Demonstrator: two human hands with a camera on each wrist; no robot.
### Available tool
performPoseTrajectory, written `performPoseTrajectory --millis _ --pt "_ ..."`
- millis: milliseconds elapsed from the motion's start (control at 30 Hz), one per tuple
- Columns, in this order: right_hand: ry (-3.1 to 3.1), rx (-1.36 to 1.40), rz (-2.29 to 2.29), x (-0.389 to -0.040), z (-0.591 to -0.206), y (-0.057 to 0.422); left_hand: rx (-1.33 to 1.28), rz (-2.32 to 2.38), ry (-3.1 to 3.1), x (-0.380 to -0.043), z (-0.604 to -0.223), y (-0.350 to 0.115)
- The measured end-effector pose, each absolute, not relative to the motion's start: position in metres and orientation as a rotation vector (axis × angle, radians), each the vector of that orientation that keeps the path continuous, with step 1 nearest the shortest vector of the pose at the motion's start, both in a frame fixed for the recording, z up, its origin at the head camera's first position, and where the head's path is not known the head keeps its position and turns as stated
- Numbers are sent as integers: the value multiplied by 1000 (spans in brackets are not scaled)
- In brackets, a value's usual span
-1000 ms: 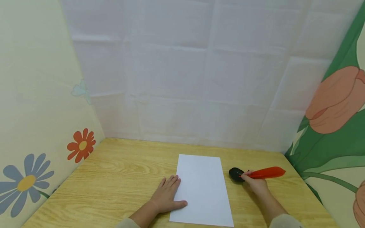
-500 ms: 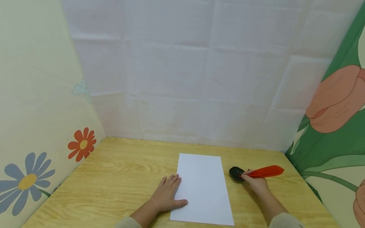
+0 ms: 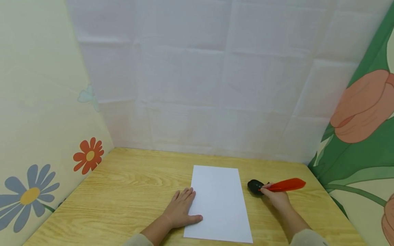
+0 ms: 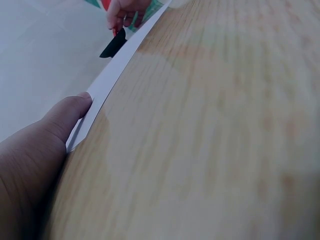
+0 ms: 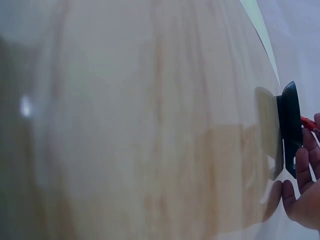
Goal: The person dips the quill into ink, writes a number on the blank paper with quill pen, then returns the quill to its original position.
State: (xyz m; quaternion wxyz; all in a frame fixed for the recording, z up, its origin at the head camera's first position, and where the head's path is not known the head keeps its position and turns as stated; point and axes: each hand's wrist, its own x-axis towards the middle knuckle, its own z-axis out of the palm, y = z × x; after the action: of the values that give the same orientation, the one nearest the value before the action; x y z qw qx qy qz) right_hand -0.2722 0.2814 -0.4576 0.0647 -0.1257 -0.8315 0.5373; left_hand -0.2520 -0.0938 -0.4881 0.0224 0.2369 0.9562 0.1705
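A blank white sheet of paper (image 3: 218,201) lies on the wooden table in the head view. My left hand (image 3: 181,210) rests flat on its left edge, fingers straight and thumb (image 4: 70,114) spread onto the sheet. To the right of the paper sits a small black oval base (image 3: 254,187), which stands on the tabletop in the right wrist view. With my right hand (image 3: 278,200) I pinch a red feather-shaped pen (image 3: 288,185) near its lower end. The pen's lower end is at the black base, and its broad red end slants off to the right.
The wood-grain table (image 3: 138,184) runs back to a creased white cloth (image 3: 197,85). Cloths printed with flowers hang at the left (image 3: 37,102) and right sides.
The view shifts very slightly and the broad end of the red pen dips a little to the left. Both hands stay in place.
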Motion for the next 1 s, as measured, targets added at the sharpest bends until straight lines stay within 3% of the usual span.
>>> performPoseTrajectory --millis 467,1000 --pt "-2505 -524 1653 -269 -449 281 724 527 2949 -253 -488 -95" --pt "-2321 -390 1782 -288 -435 238 732 550 2963 -253 -490 -93"
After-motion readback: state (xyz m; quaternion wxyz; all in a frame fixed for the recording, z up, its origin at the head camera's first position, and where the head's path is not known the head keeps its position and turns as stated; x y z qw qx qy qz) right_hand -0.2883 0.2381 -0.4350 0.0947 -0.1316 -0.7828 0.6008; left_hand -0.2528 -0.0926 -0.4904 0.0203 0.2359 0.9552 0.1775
